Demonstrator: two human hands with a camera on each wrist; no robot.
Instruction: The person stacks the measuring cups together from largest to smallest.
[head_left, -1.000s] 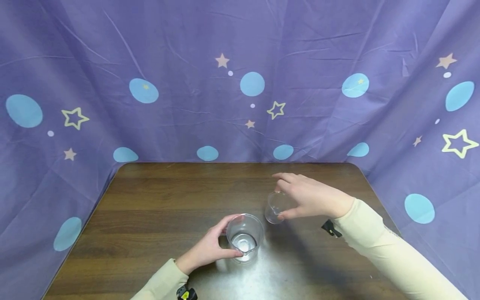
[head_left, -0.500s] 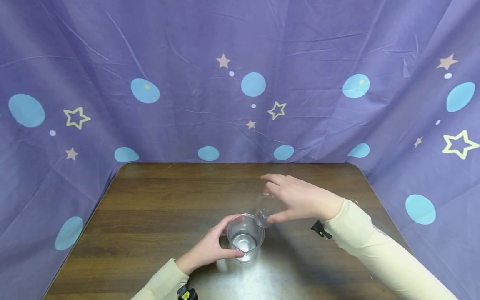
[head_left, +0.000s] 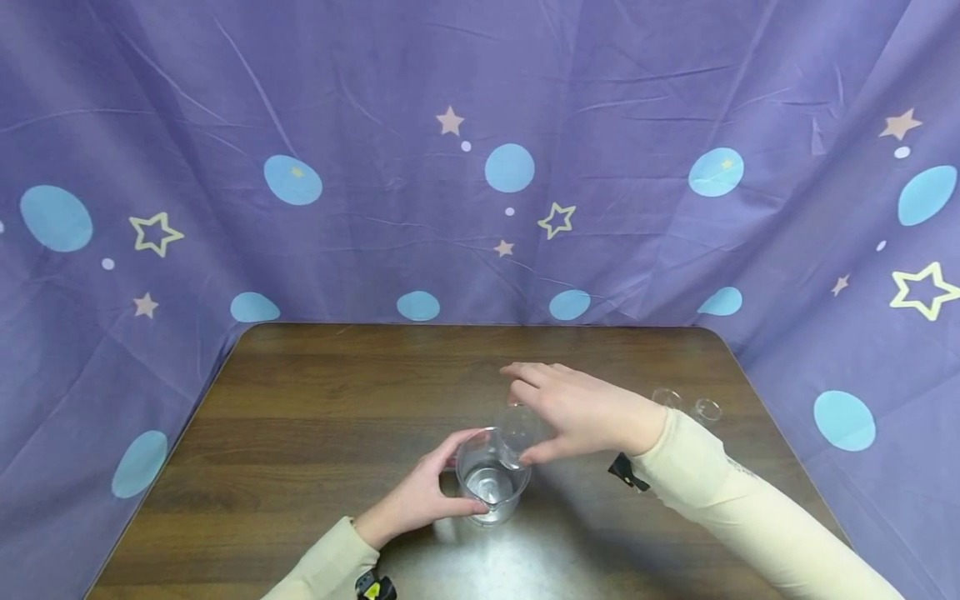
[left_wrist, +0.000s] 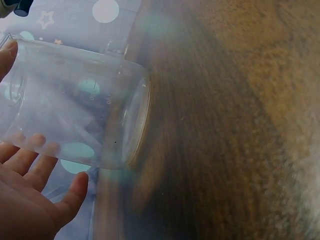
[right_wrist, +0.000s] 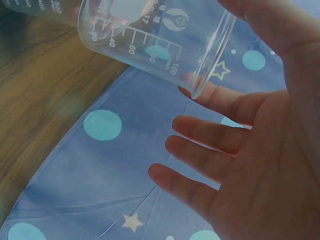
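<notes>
Small beaker (head_left: pixel 517 432) is in the right hand (head_left: pixel 577 408), pinched near its rim between thumb and index; the right wrist view shows the other three fingers extended clear of the glass. Large beaker (head_left: pixel 487 492) stands upright on the table (head_left: pixel 315 417), just ahead and to the left of the right fingertips. Left hand (head_left: pixel 420 500) has it from the left, thumb at the near rim, fingers round the far side, so it's braced. Step in hand, my read: bringing the small one to the large one's mouth, probably to nest it. From the head view the small base overlaps the right part of the big rim; clear glass on clear glass, so can't tell if it's above the opening or already dipping in. Next move calls for shifting the right hand a touch left to centre, then lowering straight with a light pinch, left hand steady, minding rim-on-rim knocks. Also one glass rim (head_left: pixel 667 398) and another glass rim (head_left: pixel 707 409) beyond the right wrist, lower parts hard to make out past the sleeve (head_left: pixel 705 467).
</notes>
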